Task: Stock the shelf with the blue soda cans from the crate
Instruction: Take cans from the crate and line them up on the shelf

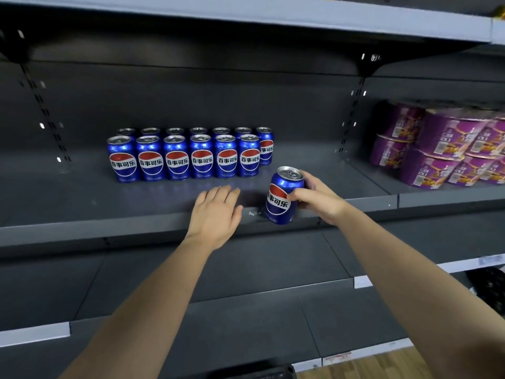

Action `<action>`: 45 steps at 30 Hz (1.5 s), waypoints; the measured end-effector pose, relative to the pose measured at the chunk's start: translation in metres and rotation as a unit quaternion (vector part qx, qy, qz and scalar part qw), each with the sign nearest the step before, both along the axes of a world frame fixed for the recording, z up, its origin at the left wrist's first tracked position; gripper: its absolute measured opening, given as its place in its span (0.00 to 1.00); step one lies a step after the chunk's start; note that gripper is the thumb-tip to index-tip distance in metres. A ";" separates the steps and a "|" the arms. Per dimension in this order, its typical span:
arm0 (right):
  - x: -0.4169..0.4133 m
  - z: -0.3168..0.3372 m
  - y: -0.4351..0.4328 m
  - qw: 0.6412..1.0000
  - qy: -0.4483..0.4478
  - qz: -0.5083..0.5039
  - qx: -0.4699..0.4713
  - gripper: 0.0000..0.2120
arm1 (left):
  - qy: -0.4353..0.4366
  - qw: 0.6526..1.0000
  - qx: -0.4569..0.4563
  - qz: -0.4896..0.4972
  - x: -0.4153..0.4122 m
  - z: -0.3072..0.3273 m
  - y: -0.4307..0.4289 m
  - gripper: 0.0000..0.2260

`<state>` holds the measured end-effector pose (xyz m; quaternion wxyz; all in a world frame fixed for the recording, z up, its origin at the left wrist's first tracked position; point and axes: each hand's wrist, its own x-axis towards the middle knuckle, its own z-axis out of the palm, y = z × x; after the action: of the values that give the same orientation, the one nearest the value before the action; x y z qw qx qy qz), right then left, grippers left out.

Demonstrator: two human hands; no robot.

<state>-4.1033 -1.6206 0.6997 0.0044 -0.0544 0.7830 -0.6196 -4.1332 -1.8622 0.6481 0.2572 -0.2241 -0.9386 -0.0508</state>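
Observation:
Several blue soda cans stand in two rows on the dark grey shelf, labels facing me. My right hand grips one more blue can by its side, held slightly tilted just above the shelf's front lip, to the right of the front row's last can. My left hand hovers flat over the shelf's front edge with fingers together and nothing in it. The crate is barely visible as a dark shape at the bottom edge.
Purple noodle cups are stacked on the neighbouring shelf section to the right. A slotted upright divides the two sections. Lower grey shelves lie below, and another shelf hangs above. Wooden floor shows at bottom right.

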 end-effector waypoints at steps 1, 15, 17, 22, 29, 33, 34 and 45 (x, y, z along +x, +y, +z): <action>-0.003 0.003 0.002 1.000 0.004 -0.001 -0.005 0.29 | -0.003 1.000 -0.006 0.002 -0.003 0.000 0.003 0.24; -0.066 0.009 0.041 1.000 -0.019 0.007 0.012 0.24 | -0.027 0.998 -0.020 0.043 -0.050 -0.004 0.046 0.21; -0.076 0.004 0.042 1.000 -0.018 0.012 0.011 0.24 | -0.031 0.998 -0.016 0.053 -0.056 -0.006 0.048 0.24; -0.090 0.000 0.043 1.000 -0.016 0.026 -0.003 0.28 | -0.033 0.998 0.000 0.052 -0.062 -0.011 0.047 0.28; -0.104 -0.015 0.042 0.999 0.015 0.019 0.038 0.40 | -0.030 0.998 0.003 0.064 -0.062 -0.015 0.047 0.28; -0.108 -0.024 0.041 0.997 0.051 -0.005 0.054 0.41 | -0.021 0.998 0.000 0.065 -0.062 -0.016 0.047 0.27; -0.109 -0.025 0.040 0.996 0.057 -0.016 0.060 0.41 | -0.019 0.998 0.000 0.065 -0.062 -0.016 0.047 0.27; -0.126 -0.024 0.034 0.987 0.072 -0.112 0.089 0.31 | 0.014 0.998 0.013 0.062 -0.060 -0.018 0.048 0.24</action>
<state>-4.2296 -1.5870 0.6757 -0.1166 -0.0096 0.8344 -0.5386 -4.1936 -1.8146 0.6297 0.2762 -0.1631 -0.9461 -0.0437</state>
